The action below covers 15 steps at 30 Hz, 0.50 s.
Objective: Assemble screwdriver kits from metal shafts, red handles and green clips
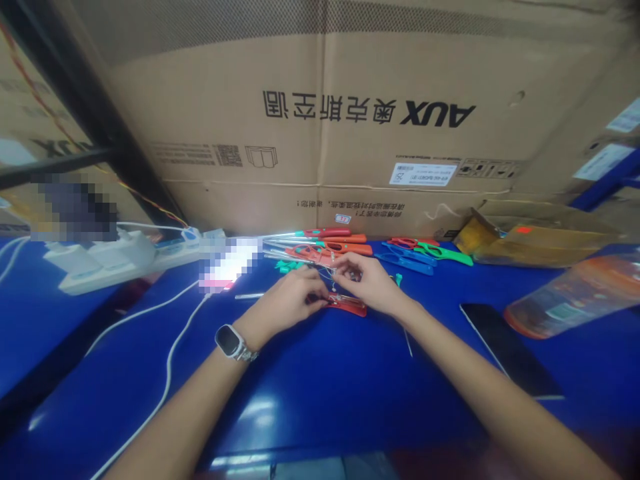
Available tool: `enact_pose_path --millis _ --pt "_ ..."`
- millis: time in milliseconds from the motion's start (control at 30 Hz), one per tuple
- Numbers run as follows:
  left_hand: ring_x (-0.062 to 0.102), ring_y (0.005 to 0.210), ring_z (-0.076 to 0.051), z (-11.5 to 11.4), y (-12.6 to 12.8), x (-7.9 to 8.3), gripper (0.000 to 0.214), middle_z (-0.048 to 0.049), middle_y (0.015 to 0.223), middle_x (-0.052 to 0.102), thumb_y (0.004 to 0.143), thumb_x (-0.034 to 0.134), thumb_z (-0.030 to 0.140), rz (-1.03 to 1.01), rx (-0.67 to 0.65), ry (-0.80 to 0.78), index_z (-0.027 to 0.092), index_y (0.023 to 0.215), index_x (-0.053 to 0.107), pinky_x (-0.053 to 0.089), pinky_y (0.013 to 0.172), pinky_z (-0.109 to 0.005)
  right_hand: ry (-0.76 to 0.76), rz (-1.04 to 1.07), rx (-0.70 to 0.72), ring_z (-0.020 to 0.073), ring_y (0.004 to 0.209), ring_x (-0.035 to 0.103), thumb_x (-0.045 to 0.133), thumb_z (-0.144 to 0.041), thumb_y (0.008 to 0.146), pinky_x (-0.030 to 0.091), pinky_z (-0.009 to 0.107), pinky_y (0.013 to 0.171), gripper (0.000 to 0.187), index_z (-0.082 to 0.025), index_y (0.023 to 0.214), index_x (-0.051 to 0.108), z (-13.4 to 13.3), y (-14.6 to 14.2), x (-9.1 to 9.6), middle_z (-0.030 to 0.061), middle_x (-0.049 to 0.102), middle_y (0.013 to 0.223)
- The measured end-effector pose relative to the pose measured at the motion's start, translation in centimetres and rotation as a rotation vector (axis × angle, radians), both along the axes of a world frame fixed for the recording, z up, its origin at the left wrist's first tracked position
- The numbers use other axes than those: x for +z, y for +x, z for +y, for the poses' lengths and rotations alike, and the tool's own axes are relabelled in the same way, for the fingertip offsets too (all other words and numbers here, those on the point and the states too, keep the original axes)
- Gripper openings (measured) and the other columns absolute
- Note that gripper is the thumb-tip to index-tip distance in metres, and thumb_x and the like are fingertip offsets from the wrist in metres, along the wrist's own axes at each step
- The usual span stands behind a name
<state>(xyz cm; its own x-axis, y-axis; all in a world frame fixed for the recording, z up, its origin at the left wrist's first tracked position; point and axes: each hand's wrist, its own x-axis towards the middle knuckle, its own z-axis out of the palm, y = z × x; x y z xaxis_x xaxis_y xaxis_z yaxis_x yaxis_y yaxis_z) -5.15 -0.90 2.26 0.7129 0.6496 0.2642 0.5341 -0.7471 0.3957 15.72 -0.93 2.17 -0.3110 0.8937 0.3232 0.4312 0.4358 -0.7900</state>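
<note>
My left hand, with a watch on its wrist, is closed in a pinch at the left end of an open red-orange lighter handle shell. Small metal parts lie inside this shell, which rests low over the blue table. Above it, my right hand is closed, thumb and fingertips together; what they pinch is too small to make out. A thin pale wire shows between the hands. Just beyond are several long-nosed gas lighters with red and orange handles and metal tubes. Small green parts lie beside my left hand.
Blue, green and red handle shells lie at the back right. A dark phone and a clear orange-lidded jar are at right. At left are a power strip, white cables and a glowing screen. A large carton stands behind.
</note>
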Motion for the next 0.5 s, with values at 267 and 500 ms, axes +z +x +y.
enact_pose_path --millis 267,500 --pt "0.059 0.091 -0.022 -0.2 1.2 0.5 0.009 -0.0047 0.094 0.065 0.087 0.066 0.016 0.212 -0.002 0.094 0.020 0.093 0.072 0.044 0.083 -0.035 -0.074 0.171 -0.083 0.0180 0.078 0.063 0.064 -0.032 0.085 0.048 0.031 0.072 0.018 -0.017 0.087 0.074 -2.7 0.3 -2.5 0.0063 0.072 0.087" --pt "0.059 0.093 -0.023 -0.2 1.8 1.1 0.007 -0.0061 0.095 0.065 0.089 0.065 0.019 0.254 -0.001 0.061 0.019 0.092 0.071 0.044 0.084 -0.036 -0.128 0.307 -0.132 0.0161 0.065 0.058 0.072 -0.039 0.078 0.047 0.029 0.062 0.021 -0.017 0.078 0.071 -1.9 -0.2 -4.0 0.0041 0.069 0.073"
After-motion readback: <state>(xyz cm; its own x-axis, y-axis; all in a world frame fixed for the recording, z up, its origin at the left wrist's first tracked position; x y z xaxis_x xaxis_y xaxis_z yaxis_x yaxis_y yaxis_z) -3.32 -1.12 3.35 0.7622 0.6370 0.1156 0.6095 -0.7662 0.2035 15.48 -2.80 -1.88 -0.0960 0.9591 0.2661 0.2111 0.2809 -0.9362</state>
